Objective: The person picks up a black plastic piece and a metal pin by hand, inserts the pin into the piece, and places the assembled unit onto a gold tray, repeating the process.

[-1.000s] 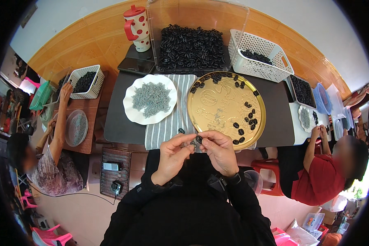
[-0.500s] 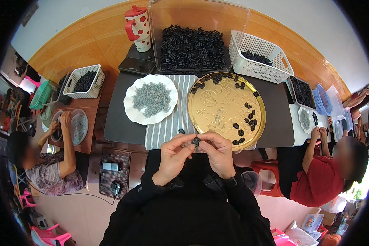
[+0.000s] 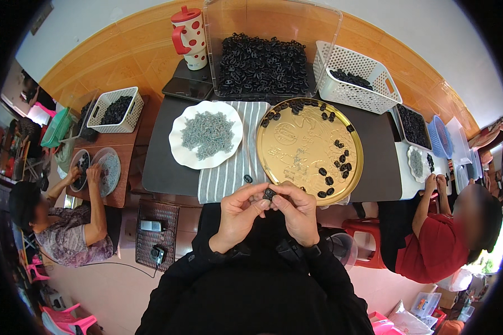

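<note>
A small black oval plastic piece [image 3: 269, 194] is pinched between the fingertips of both hands at the table's front edge. My left hand [image 3: 237, 216] grips it from the left with thumb and fingers closed. From the other side, my right hand [image 3: 298, 216] presses its thumb and forefinger against it. Just beyond my hands lies a round gold tray [image 3: 285, 159] with several black oval pieces [image 3: 329, 181] scattered on it. One more black piece [image 3: 247, 179] rests on a grey striped cloth [image 3: 218, 187]. A white scalloped plate [image 3: 177, 146] holds a heap of small grey pieces.
A clear bin [image 3: 332, 33] full of black pieces stands at the back, beside a white perforated basket [image 3: 369, 100] and a red-dotted tumbler [image 3: 191, 42]. A phone [image 3: 187, 88] lies at back left. Co-workers sit left [image 3: 75, 234] and right [image 3: 436, 234].
The black piece has turned between my fingertips and shows more of its face. My hands stay almost in place. The left co-worker's hands have moved apart, down toward the bowls.
</note>
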`<state>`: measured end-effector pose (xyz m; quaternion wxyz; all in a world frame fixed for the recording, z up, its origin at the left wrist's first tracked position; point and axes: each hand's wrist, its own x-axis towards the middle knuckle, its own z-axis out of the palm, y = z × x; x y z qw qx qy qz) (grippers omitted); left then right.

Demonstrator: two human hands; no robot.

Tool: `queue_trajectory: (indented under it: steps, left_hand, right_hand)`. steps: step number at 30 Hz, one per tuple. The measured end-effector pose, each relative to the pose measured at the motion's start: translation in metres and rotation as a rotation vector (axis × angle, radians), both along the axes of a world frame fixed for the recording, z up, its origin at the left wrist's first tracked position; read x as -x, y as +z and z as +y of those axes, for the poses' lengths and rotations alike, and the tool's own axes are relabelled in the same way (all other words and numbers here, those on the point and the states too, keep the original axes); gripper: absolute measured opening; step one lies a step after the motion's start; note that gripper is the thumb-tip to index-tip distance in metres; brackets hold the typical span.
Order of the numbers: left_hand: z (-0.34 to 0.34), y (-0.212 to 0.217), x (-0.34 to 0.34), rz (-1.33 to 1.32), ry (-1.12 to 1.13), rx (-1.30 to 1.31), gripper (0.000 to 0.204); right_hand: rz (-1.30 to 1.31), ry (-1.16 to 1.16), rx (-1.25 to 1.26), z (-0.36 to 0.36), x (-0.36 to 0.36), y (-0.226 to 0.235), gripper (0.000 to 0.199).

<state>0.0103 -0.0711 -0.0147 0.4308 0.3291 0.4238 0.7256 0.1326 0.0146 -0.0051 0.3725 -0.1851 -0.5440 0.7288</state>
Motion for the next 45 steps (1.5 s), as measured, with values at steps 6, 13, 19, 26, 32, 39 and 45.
queue_trajectory:
  steps: [6,13,19,26,32,39,45]
  left_hand:
    - [-0.001,-0.003,-0.002,0.060,0.024,0.001,0.035]
    - [-0.003,-0.003,-0.007,0.179,0.095,-0.031,0.035]
    - [-0.002,-0.002,0.000,0.231,0.046,-0.013,0.034]
    - [-0.003,0.000,0.000,0.144,-0.004,0.015,0.030]
    - [-0.003,-0.002,-0.009,0.199,0.049,0.010,0.033]
    - [-0.001,0.002,-0.001,-0.050,-0.064,0.042,0.032]
    - [0.001,0.003,-0.003,0.024,-0.044,0.041,0.030]
  right_hand:
    - [-0.001,0.010,-0.039,0.001,-0.003,-0.007,0.023]
    - [0.020,-0.004,-0.072,0.000,-0.005,-0.009,0.022]
    - [0.036,-0.021,0.015,-0.002,-0.007,-0.007,0.017]
    - [0.016,-0.029,-0.028,-0.007,-0.008,-0.004,0.018]
    - [0.075,-0.123,0.011,-0.015,-0.004,-0.010,0.016]
    - [0.055,-0.108,-0.040,-0.012,-0.005,-0.004,0.015]
    - [-0.046,-0.170,-0.164,-0.011,-0.004,-0.003,0.012]
